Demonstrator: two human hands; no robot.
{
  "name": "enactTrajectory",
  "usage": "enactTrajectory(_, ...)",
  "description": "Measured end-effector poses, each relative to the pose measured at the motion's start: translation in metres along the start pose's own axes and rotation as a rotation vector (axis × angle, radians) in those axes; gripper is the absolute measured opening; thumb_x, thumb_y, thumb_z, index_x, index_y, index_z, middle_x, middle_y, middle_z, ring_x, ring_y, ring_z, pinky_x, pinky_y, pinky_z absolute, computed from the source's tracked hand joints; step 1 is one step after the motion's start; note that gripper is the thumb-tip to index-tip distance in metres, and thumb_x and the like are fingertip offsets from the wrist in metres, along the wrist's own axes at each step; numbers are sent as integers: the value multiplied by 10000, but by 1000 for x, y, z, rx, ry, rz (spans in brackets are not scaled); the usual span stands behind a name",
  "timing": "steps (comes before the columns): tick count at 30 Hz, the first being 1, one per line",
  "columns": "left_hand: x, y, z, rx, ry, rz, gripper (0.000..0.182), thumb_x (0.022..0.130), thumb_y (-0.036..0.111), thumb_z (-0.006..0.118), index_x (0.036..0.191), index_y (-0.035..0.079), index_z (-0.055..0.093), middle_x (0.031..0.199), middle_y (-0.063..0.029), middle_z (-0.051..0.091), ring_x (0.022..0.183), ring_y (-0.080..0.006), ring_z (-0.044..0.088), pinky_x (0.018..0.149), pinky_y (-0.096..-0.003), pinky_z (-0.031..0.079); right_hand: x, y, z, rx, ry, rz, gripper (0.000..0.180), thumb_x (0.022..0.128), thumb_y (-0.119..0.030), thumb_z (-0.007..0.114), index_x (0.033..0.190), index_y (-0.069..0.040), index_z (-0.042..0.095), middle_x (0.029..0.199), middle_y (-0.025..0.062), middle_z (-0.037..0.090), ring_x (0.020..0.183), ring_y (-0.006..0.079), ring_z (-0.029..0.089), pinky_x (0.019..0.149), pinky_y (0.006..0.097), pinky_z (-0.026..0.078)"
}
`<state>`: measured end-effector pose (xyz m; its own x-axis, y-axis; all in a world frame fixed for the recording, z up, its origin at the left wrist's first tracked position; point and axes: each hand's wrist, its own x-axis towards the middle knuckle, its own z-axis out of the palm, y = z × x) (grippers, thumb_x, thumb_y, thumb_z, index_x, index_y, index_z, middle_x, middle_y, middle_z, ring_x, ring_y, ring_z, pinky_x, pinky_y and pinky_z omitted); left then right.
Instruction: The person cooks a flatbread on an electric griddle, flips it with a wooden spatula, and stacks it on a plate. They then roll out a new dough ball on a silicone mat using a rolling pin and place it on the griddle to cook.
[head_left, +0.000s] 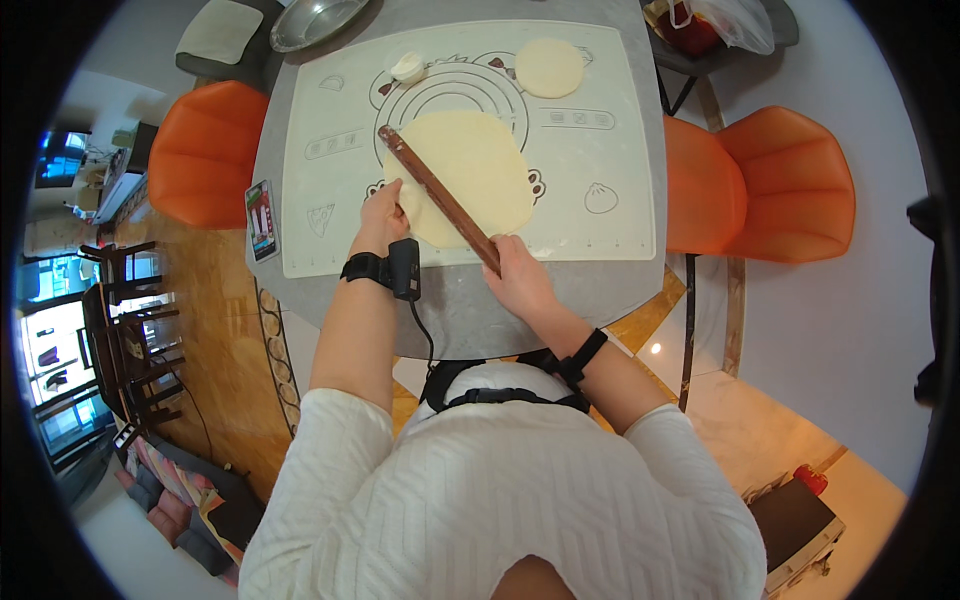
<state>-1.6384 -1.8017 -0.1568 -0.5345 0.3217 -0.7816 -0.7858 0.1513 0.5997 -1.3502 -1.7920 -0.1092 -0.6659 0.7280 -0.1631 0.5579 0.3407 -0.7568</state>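
Observation:
A large, flat sheet of pale dough (487, 172) lies on a printed white kneading mat (630, 165). Across it, slanting from upper left to lower right, is a brown wooden rolling pin (439, 196). My right hand (521, 276) grips the pin's near end. At the sheet's left edge, my left hand (385, 216) has its fingers on the dough and seems to pinch it; the fingertips are partly hidden. A smaller round of dough (549, 68) rests at the mat's far right. Near the mat's back stands a small white bowl (408, 69) holding white contents.
The mat covers most of a grey table (457, 315). A smartphone (262, 221) lies at its left edge, and a metal basin (315, 24) sits at the back left. Orange chairs stand on the left (210, 157) and right (787, 184). A cable (424, 330) hangs from my left wrist device.

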Motion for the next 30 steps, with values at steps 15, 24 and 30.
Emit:
enactTrajectory(15,-124,-45,192,825,-214,312,474,908,219,705,1276,-39,554,1209,-161,626,1082,-307,619,898,-430,524,21,50,-31,1244,-435,446,348,973,-199,631,1268,-18,587,906,58,632,677,120,613,575,269,507)
enactTrajectory(24,-125,-99,50,889,-60,901,612,939,178,660,1463,-27,418,1451,-210,474,1331,-340,477,1107,-402,398,19,50,-36,1137,-410,470,447,995,-274,646,1353,-57,490,959,65,668,679,125,619,571,270,514)
enactTrajectory(30,-107,-97,43,656,-64,706,687,963,234,634,1490,-88,335,1499,-285,389,1391,-411,384,1171,-450,310,12,38,-28,1070,-416,445,433,1009,-323,625,1356,-93,507,923,38,648,664,103,589,577,248,503)
